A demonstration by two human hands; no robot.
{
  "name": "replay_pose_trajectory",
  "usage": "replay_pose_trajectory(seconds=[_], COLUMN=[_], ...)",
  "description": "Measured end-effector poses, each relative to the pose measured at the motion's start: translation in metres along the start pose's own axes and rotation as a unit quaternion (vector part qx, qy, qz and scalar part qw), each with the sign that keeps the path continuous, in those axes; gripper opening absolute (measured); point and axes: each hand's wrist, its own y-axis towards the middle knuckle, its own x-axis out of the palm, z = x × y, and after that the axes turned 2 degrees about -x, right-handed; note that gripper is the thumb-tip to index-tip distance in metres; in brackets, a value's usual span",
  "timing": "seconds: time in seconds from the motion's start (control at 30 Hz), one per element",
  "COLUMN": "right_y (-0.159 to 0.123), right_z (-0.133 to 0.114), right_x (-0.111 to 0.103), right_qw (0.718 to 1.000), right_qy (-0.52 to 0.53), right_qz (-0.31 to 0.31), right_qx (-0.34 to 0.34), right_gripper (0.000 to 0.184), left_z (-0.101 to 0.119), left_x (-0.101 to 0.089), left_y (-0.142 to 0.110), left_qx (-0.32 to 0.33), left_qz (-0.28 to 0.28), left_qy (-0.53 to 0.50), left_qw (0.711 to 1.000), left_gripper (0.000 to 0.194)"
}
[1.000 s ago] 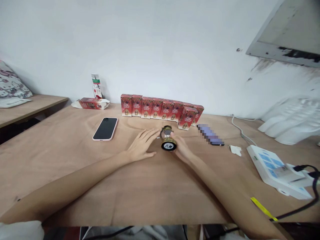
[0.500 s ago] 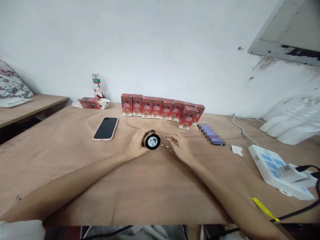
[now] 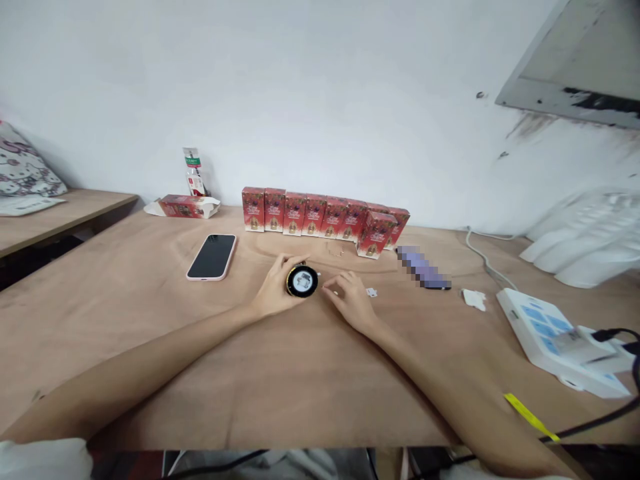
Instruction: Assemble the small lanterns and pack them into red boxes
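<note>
My left hand (image 3: 277, 287) is wrapped round a small round object (image 3: 303, 282) with a black end, a gold edge and a pale disc in its middle. That end faces up toward me, and the rest of the object is mostly hidden by the hand. Just to the right, my right hand (image 3: 353, 300) has thumb and forefinger brought together over the table, apart from the object. Whatever may be in that pinch is too small to name. Beside the right hand lies a small white piece (image 3: 371, 292), and tiny white bits show near the fingers.
Behind the hands stands a row of red printed boxes (image 3: 314, 217). A pink-edged phone (image 3: 212, 257) lies left, a blurred-out phone (image 3: 423, 268) right. A white power strip (image 3: 545, 333) with plugs, a torn white scrap (image 3: 473, 299) and an opened red box (image 3: 183, 206) are also on the table.
The object in my left hand has shifted slightly left and up. My right hand's fingers have drawn together, and a white piece now shows to its right.
</note>
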Motion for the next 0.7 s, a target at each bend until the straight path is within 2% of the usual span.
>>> replay_pose_trajectory(seconds=[0.13,0.23,0.4,0.5,0.6,0.7], right_y=[-0.001,-0.005,-0.011,-0.011,-0.009,-0.007], right_z=[-0.024,-0.039,-0.049,-0.051,-0.051,-0.048], right_x=[-0.006,-0.005,0.005,0.006,0.004,0.000], right_qw=[0.984,0.966,0.953,0.942,0.937,0.943], right_qy=[0.132,0.198,0.265,0.295,0.302,0.287], right_qz=[0.113,0.153,0.107,0.103,0.121,0.123], right_qx=[0.040,0.064,0.102,0.123,0.126,0.111], right_gripper=[0.014,0.012,0.011,0.013,0.013,0.011], left_z=[0.001,0.003,0.004,0.002,0.001,0.000], left_x=[0.000,-0.001,0.002,0.005,0.007,0.007], left_y=[0.000,-0.001,-0.004,-0.007,-0.009,-0.009], left_qx=[0.003,-0.023,-0.042,-0.042,-0.012,0.020], left_qz=[-0.014,-0.023,-0.028,-0.037,-0.063,-0.077], left_qy=[0.003,0.007,0.007,0.013,0.027,0.034], left_qw=[1.000,0.999,0.999,0.998,0.998,0.996], left_gripper=[0.067,0.069,0.066,0.070,0.080,0.081])
